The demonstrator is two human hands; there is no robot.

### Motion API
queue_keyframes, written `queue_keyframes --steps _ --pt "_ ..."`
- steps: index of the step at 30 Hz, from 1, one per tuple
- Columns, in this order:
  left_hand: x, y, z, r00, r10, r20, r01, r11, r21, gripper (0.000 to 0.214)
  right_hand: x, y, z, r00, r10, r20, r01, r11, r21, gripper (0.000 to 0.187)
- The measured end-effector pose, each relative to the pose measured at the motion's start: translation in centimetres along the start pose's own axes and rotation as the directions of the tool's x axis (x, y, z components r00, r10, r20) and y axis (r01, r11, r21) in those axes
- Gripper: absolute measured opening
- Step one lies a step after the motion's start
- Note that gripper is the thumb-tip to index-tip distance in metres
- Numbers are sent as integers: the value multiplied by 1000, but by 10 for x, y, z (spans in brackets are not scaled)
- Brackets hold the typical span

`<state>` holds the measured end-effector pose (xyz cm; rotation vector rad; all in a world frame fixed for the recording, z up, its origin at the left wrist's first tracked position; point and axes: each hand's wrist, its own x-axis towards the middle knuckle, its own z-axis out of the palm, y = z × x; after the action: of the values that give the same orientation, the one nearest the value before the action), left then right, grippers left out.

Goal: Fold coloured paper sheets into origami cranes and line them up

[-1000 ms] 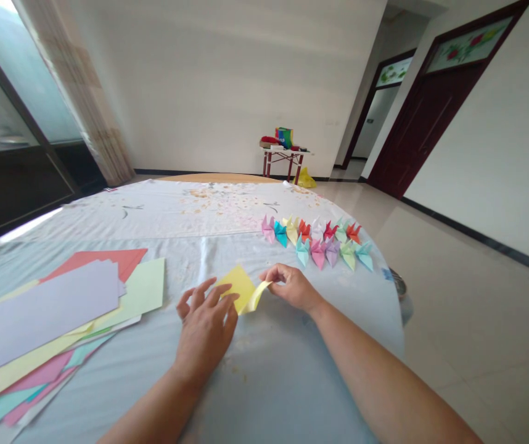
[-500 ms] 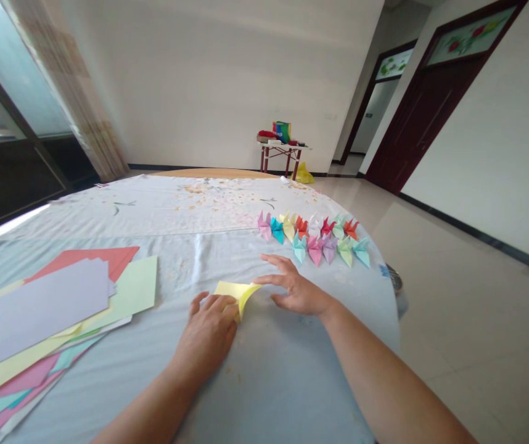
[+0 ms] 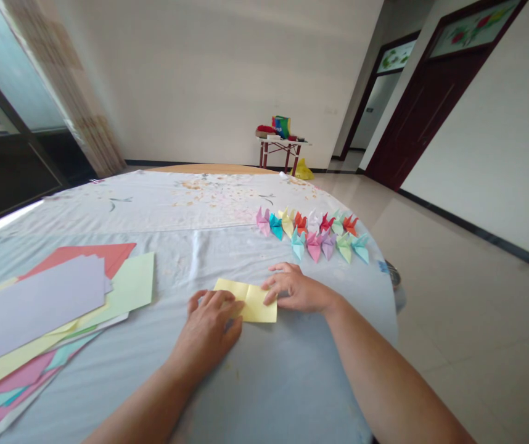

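Place: we are seeing a home, it seems — a living or dining room.
Table (image 3: 209, 168): a flowered cloth (image 3: 163, 216) is covering its round top.
Curtain (image 3: 58, 68): it is hanging in patterned folds beside the window glass (image 3: 5, 55).
Door (image 3: 431, 105): dark red, it is carrying flower-painted glass (image 3: 472, 29) above.
Floor (image 3: 440, 308): pale and glossy, it is reaching the plain wall (image 3: 486, 148).

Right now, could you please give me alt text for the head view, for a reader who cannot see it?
The left hand and right hand touch a creased yellow paper on a cloth-covered table. Beyond the right hand, folded paper figures in many colours stand in two rows; overlapping coloured sheets lie at left.
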<state>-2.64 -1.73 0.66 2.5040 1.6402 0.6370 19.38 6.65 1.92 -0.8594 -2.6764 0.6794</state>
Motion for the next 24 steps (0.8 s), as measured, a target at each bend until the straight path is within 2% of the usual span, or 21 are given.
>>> queue_keyframes --steps 8,11,15,20,24 --pt "-1 2 1 999 34 8 -34 999 -8 27 -2 8 -2 997 19 74 -27 993 112 17" --pt "1 5 -3 998 51 46 -49 997 -56 28 1 8 -1 999 30 27 -34 988 148 17" --pt "2 10 -8 995 53 87 -46 995 -86 29 5 6 3 988 134 -71 -123 981 147 21" --pt "1 15 -5 995 40 94 -30 993 -114 28 6 6 5 958 233 -168 -207 965 160 24" --pt "1 21 -1 994 68 82 -54 985 -167 27 7 10 6 953 249 -175 -228 965 133 22"
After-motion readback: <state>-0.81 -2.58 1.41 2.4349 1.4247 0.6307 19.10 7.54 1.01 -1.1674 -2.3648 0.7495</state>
